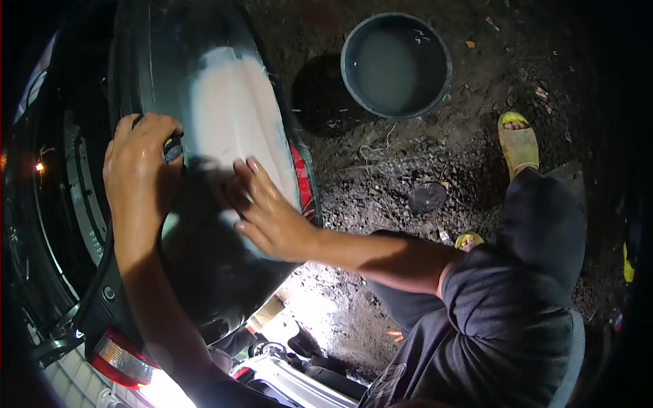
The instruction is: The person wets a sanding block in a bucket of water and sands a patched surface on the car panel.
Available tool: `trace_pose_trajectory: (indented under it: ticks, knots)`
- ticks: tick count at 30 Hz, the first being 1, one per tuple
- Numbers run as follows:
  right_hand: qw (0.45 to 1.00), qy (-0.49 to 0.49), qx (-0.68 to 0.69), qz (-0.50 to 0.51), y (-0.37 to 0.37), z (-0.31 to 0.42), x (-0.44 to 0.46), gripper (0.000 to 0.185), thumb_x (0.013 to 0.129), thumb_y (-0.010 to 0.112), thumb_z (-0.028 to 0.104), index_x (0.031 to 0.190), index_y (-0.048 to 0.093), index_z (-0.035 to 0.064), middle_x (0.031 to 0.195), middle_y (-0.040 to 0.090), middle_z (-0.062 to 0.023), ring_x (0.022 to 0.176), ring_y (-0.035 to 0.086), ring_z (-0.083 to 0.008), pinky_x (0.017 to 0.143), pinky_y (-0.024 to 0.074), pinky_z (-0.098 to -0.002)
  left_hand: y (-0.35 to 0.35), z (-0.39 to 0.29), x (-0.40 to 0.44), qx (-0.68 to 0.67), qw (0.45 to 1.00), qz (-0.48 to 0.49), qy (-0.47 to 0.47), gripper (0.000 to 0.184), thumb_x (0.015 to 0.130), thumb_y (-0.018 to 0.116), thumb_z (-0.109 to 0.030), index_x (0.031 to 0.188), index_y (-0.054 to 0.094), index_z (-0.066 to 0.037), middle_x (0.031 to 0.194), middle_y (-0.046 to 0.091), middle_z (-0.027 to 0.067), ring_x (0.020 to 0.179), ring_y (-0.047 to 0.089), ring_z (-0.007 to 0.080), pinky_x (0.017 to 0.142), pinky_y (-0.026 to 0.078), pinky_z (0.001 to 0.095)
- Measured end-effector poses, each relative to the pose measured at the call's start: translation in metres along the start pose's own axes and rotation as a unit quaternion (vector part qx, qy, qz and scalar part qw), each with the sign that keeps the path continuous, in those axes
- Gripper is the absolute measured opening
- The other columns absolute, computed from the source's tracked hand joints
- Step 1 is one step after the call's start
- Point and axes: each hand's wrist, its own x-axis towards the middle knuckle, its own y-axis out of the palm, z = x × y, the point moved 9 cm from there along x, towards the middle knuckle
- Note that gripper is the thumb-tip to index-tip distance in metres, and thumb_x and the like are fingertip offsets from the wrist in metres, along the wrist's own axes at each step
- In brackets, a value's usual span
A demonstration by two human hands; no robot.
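we clasp a small dark object in our left hand at the car panel; our right hand, fingers loosely spread, touches the pale patch beside it. that patch looks partway done, dark finish surrounding it; shadows obscure the surface near our grip; a bucket stands beyond.

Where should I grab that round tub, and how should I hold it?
Best by the rim of the tub, likely at two opposite places, coming from above. It stands upright on the ground, open at the top, and its round rim looks uncovered all around. It seems to hold cloudy liquid, so keep it level.
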Motion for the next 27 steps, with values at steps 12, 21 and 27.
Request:
trace_pose_trajectory:
  ticks: [12,21,27]
  knots:
    - [0.999,-0.017,-0.016,-0.027,-0.012,-0.024,0.022,0.067,0.096,0.06,0.014,0.156,0.034,-0.0012,0.16,0.024,-0.0372,0.148,0.02,-0.0599,0.123,0.0203,-0.0597,0.002,-0.004,0.001,0.013,1.0,0.01,0.007,0.021,0.071,0.074,-0.001,0.09,0.066,-0.007,0.094,0.067,0.0093,0.103,0.062,0.0345,0.089,0.05,0.0444]
    - [0.997,0.044,-0.019,-0.054,-0.033,-0.093,0.117,0.061,0.101,0.056,0.021,0.154,0.038,-0.001,0.162,0.028,-0.0309,0.152,0.024,-0.0462,0.125,0.0198,-0.0485,-0.001,-0.005,0.002,0.024,1.0,-0.006,-0.003,0.022,0.073,0.074,-0.002,0.093,0.067,-0.008,0.102,0.066,0.008,0.106,0.061,0.0339,0.089,0.049,0.0456]
    - [0.999,-0.027,-0.005,-0.034,-0.014,-0.041,0.03,0.062,0.1,0.057,0.018,0.158,0.037,0.006,0.163,0.028,-0.0309,0.152,0.021,-0.0515,0.124,0.0209,-0.0549,0.006,0.007,-0.001,0.038,0.999,0.016,-0.031,0.035,0.073,0.085,-0.014,0.104,0.07,-0.009,0.117,0.066,0.0096,0.119,0.059,0.0333,0.094,0.05,0.0459]
